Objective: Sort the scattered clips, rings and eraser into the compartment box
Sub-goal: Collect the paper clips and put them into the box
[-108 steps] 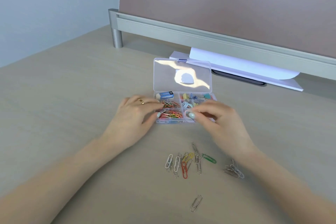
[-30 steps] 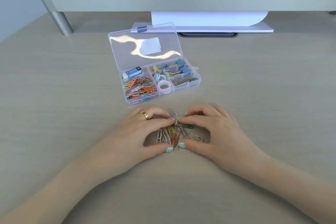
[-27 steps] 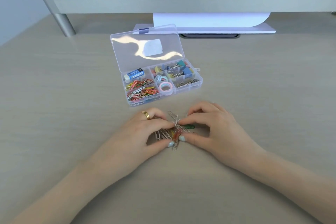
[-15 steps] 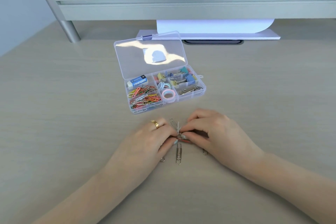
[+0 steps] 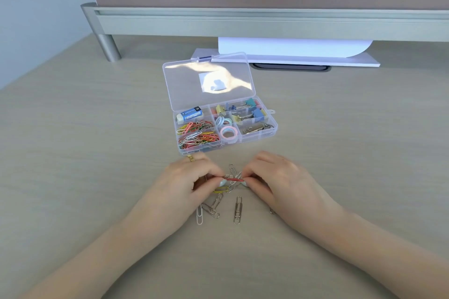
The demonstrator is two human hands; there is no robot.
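Pinching a small bunch of paper clips (image 5: 233, 178) between both hands, we have them just off the table (image 5: 97, 153), near side of the compartment box (image 5: 272, 126). Our left hand (image 5: 187, 182) has its fingers (image 5: 213, 172) curled and clamped on one end of the bunch, a red clip showing in the middle; our right hand (image 5: 274, 179) is clamped on the other end. Two hands on one bunch looks like a way to squeeze loose clips together so they travel in a single lift.

Not everything made it in: a yellow clip (image 5: 221, 189) hangs at the left thumb, and silver clips (image 5: 238, 210) lie flat on the table just nearer to us, with a white clip (image 5: 199, 215) to their left. One more peeks out from under the right hand.

The box sits close ahead, lid (image 5: 209, 80) propped open toward the far side, so the drop is short. Its left compartments already hold coloured clips (image 5: 198, 135), likely where this bunch belongs. Rings (image 5: 227, 130) fill the middle, binder clips (image 5: 245, 110) the far right, silver clips the near right. The eraser (image 5: 189, 114) lies in the far-left compartment; its blue sleeve carries white print, too small for us to read. A pale sticker on the lid is washed out by glare.

Beyond the box, a white sheet (image 5: 291, 48) curls under the metal rail (image 5: 243, 22).
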